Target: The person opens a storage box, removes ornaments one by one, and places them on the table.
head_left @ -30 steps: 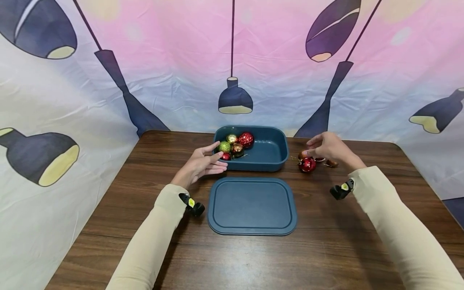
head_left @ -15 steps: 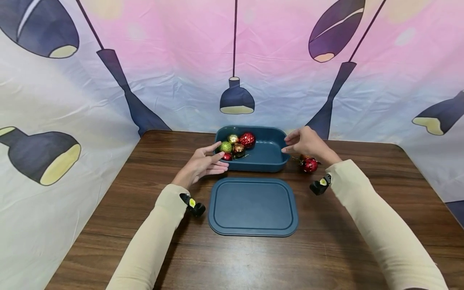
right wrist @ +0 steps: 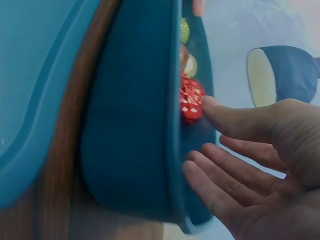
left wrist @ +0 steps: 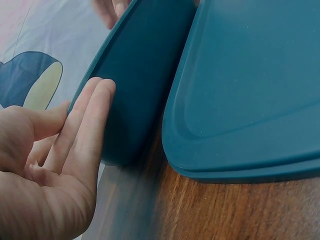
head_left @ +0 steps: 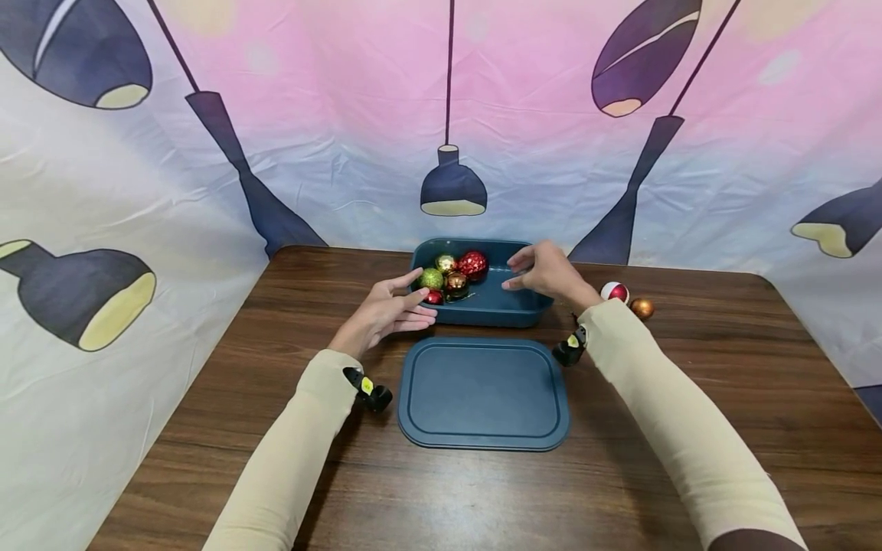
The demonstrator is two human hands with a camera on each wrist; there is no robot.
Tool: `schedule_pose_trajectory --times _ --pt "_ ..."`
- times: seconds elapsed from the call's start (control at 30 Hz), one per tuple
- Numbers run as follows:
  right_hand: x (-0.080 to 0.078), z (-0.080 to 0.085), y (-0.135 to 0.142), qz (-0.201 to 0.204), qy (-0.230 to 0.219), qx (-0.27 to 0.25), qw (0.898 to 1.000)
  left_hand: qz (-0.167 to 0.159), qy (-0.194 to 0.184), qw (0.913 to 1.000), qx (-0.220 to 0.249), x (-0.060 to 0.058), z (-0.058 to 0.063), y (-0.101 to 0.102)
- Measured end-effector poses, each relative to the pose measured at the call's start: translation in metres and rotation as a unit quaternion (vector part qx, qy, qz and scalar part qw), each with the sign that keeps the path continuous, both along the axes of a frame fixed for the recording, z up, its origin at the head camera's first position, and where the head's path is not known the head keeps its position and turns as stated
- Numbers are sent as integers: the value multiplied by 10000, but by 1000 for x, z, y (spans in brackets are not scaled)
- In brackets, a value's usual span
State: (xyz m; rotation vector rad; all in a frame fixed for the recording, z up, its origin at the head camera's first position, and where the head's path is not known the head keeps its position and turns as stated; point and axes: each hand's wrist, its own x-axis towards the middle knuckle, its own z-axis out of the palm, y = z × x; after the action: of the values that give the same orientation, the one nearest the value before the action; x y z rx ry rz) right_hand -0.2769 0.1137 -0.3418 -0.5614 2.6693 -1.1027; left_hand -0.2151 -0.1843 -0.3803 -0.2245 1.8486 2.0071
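A dark teal rectangular box (head_left: 492,312) holds several Christmas baubles at its left end, among them a glittery green one (head_left: 432,279), a gold one (head_left: 446,264) and a large red one (head_left: 473,265). My left hand (head_left: 386,312) touches the box's left front corner. In the left wrist view, its straight fingers (left wrist: 97,107) lie along the outer wall, thumb near the rim. Over the right half of the box is my right hand (head_left: 547,274), fingers spread and nothing visible between them. The right wrist view has its thumb (right wrist: 240,120) overlapping the large red bauble.
The box's flat lid (head_left: 484,394) lies on the wooden table (head_left: 455,497) just in front. To the right, behind the right sleeve, lie a red-and-white bauble (head_left: 615,291) and a copper bauble (head_left: 642,308). A printed cloth (head_left: 344,184) hangs behind the table.
My right hand has moved left, from the loose baubles to above the box. Its sleeve now hides the loose red bauble, while two others show beyond it. My left hand stays put.
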Motion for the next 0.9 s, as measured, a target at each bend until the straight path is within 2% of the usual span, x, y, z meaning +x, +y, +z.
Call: schedule_pose_trajectory --times 0.43,0.9 --pt "-9 -18 -35 -450 -137 -153 9988 22 1 10000 19 -1 -1 0" --pt "-21 -28 -54 -702 -71 -143 9974 15 11 10000 -6 -1 0 1"
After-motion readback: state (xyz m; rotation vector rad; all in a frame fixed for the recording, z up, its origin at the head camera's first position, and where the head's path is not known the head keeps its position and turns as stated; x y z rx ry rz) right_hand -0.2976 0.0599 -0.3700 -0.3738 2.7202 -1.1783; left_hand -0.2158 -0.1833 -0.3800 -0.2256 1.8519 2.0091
